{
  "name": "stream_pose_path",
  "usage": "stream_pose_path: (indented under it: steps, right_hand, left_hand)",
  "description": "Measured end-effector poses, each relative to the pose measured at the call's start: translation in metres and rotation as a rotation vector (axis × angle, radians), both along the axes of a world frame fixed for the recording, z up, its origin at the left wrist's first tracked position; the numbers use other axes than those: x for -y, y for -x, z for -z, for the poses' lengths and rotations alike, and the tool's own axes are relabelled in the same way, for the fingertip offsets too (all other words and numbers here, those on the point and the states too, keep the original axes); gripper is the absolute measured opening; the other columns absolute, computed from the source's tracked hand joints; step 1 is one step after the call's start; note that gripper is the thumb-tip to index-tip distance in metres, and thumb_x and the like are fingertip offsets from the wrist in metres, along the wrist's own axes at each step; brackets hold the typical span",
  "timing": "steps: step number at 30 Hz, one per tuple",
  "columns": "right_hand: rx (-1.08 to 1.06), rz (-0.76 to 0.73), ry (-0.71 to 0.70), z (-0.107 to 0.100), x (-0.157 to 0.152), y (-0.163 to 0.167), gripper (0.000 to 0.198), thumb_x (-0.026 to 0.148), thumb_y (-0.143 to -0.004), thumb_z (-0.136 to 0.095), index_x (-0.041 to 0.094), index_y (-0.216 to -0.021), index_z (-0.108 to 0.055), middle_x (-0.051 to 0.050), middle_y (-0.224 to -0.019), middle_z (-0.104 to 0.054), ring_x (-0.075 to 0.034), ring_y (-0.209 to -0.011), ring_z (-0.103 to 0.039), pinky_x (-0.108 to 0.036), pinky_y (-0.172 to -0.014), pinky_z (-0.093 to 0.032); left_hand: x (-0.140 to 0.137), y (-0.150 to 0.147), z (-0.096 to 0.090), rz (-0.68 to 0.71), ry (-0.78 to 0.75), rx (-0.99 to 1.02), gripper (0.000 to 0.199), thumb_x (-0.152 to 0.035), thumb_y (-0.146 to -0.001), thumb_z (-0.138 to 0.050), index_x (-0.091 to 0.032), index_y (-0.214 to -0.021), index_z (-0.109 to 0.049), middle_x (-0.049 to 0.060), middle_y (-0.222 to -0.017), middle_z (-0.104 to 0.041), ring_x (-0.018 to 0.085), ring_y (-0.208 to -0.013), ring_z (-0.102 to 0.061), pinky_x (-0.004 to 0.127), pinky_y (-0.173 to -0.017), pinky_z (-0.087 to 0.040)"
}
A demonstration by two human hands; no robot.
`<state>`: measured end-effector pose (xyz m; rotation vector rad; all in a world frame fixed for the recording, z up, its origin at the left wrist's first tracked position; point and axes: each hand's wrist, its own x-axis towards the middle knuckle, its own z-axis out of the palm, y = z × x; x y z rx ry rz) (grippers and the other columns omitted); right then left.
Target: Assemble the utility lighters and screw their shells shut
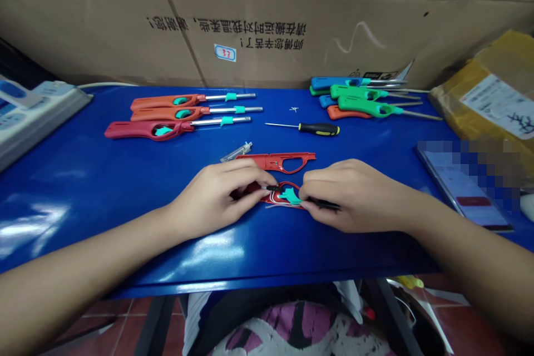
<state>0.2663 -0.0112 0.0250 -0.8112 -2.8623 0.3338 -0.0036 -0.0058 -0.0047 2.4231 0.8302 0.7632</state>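
Note:
The open red half-shell of a long-nosed lighter (287, 184) lies on the blue table between my hands, with a teal trigger (290, 196) and thin white wires in it. My left hand (227, 192) is closed at the shell's left end, fingertips at a small black part (272, 188). Curled at the other end is my right hand (352, 196), its fingertips against the shell beside the trigger. A dark rod (329, 204) shows under the right fingers. Just behind is the matching empty half-shell (277, 162), next to a clear fuel tank (237, 152). My fingers hide part of the shell.
Three whole lighters (150, 129) lie at the back left, with several more piled (362, 103) at the back right. Between them is a screwdriver (319, 129). A power strip (37, 114), phone (463, 189), taped parcel (492, 105) and large carton (250, 5) border the table.

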Motion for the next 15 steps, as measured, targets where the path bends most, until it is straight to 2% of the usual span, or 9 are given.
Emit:
stream_pose_path:
  steps: [5,15]
  right_hand:
    - [-0.018,0.047,-0.074,0.0068,0.0028,0.004,0.02,0.024,-0.098,-0.051,0.019,-0.085,-0.066,0.001,-0.078,-0.065,-0.012,-0.066,-0.053,-0.03,-0.063,-0.032]
    - [-0.004,0.04,-0.039,0.0076,0.0049,0.0081,0.017,0.02,-0.095,-0.053,0.018,-0.08,-0.062,0.003,-0.075,-0.06,-0.01,-0.062,-0.048,-0.03,-0.06,-0.03]
  left_hand:
    - [0.0,-0.0023,-0.0012,-0.011,0.018,0.064,0.014,-0.013,-0.091,-0.07,-0.018,-0.104,-0.073,-0.002,-0.087,-0.072,0.006,-0.06,-0.049,0.018,-0.058,-0.043]
    - [0.0014,-0.0031,-0.0014,-0.027,0.037,0.095,0.011,-0.013,-0.091,-0.07,-0.018,-0.1,-0.074,0.0,-0.086,-0.073,0.007,-0.059,-0.05,0.019,-0.056,-0.042]
